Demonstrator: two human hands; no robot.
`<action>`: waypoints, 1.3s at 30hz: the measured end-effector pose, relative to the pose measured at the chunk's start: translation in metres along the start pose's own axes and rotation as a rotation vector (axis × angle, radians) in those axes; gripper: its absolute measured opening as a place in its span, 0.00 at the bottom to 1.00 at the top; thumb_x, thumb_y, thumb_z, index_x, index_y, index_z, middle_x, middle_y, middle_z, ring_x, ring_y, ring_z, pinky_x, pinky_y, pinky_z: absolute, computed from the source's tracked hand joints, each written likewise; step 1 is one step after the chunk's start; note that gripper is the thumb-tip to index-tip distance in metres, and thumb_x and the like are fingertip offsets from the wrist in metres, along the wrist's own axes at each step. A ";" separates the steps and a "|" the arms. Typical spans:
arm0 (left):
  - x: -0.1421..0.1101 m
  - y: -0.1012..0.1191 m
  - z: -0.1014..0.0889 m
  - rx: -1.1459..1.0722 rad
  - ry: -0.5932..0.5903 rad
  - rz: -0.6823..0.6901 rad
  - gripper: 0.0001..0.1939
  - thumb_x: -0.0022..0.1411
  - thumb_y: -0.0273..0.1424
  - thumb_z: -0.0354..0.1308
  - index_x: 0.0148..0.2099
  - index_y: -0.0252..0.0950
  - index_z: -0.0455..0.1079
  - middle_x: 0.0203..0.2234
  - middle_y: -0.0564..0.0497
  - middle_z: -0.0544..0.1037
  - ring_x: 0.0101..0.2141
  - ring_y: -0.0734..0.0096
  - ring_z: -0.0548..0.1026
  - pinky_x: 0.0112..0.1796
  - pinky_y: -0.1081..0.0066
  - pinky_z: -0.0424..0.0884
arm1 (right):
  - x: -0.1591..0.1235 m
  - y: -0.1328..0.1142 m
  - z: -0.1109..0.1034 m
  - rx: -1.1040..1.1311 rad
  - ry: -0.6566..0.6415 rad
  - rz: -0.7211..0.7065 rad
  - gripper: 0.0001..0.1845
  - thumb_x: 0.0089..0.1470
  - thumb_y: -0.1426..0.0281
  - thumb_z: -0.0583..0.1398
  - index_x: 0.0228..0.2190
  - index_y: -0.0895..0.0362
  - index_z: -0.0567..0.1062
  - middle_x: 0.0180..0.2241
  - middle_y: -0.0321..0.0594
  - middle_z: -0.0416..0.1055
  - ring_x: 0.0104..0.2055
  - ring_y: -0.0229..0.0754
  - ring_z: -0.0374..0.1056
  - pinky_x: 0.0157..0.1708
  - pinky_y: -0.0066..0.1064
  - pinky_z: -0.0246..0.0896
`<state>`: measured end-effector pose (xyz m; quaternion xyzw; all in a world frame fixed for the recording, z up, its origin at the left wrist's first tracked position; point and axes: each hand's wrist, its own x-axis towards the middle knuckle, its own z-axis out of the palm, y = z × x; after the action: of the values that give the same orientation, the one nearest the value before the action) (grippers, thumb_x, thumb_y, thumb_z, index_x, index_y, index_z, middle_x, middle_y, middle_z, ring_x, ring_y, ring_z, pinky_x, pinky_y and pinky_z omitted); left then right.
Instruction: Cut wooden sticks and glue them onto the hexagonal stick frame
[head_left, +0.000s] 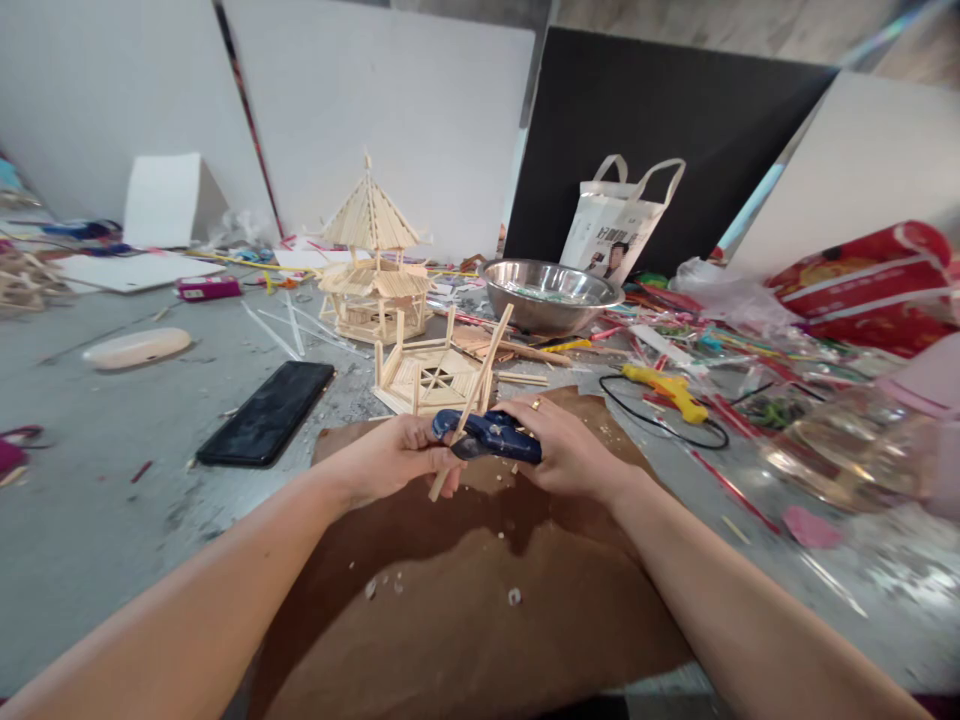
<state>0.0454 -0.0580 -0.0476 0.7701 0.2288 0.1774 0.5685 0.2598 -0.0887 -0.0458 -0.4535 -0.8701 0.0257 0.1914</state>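
My left hand (405, 455) pinches a pale wooden stick (491, 358), which slants up to the right. In my right hand (562, 450) is a dark blue hand tool (510, 438), which looks like a cutter. The stick crosses the tool's left end; whether the jaws grip it is hidden. Just beyond my hands sits a six-sided wooden stick base (401, 385) with short upright posts and a spoked centre. Farther back stands a stick-built model pavilion (375, 255) with a pointed two-tier roof.
Brown board (480, 610) with small scraps lies under my hands. A black phone (266, 415) and white oval case (137, 348) are left. Behind stand a metal bowl (551, 312) and white bag (615, 230). A yellow glue gun (667, 390) with black cord lies right.
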 end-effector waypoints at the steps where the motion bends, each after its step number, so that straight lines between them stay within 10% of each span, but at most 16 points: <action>1: 0.000 0.000 0.000 -0.003 -0.006 0.001 0.12 0.56 0.34 0.46 0.27 0.33 0.66 0.21 0.51 0.72 0.23 0.75 0.69 0.29 0.72 0.65 | 0.000 0.000 0.000 0.003 0.002 -0.009 0.27 0.35 0.77 0.54 0.42 0.56 0.61 0.40 0.43 0.64 0.42 0.44 0.58 0.41 0.35 0.53; 29: 0.002 -0.003 0.000 -0.023 -0.008 0.032 0.14 0.55 0.34 0.46 0.23 0.31 0.61 0.15 0.53 0.68 0.19 0.78 0.67 0.25 0.75 0.61 | 0.000 -0.002 0.003 -0.101 -0.114 0.107 0.24 0.36 0.74 0.54 0.40 0.58 0.62 0.38 0.43 0.65 0.40 0.43 0.60 0.38 0.30 0.52; 39: 0.009 -0.008 0.009 0.085 0.323 -0.053 0.10 0.56 0.34 0.44 0.30 0.32 0.59 0.15 0.58 0.62 0.16 0.80 0.64 0.21 0.77 0.59 | 0.004 -0.007 0.008 -0.191 -0.124 0.321 0.23 0.38 0.71 0.53 0.41 0.57 0.63 0.35 0.42 0.67 0.37 0.43 0.62 0.35 0.29 0.51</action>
<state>0.0567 -0.0586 -0.0575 0.7487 0.3446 0.2741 0.4955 0.2491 -0.0884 -0.0507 -0.6002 -0.7951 0.0014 0.0869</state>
